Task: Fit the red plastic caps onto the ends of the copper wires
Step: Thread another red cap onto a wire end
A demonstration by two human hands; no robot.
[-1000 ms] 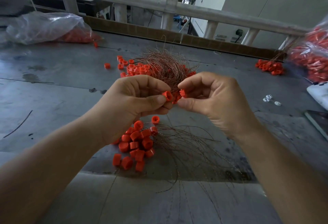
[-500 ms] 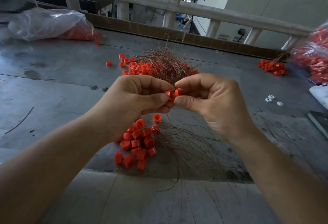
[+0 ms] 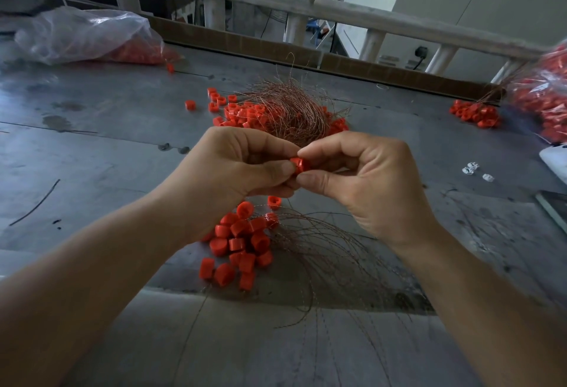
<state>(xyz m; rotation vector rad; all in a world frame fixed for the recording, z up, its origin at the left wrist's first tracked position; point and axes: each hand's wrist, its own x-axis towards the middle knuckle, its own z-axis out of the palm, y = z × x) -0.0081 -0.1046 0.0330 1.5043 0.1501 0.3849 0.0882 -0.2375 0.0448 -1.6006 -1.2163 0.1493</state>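
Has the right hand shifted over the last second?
Yes: judged against the lone cap on the table below, the right hand has edged left to the left hand; both now pinch one red cap.

Dim daylight from behind; edges warped, perhaps blurred.

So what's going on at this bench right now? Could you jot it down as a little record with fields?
left hand: pinches the red cap at its fingertips
right hand: pinches the same cap from the other side
near pile: loose red caps beside copper wires
far pile: tangled wires among more caps
bags: clear bag far left, second bag far right, both with red contents
table: grey, stained
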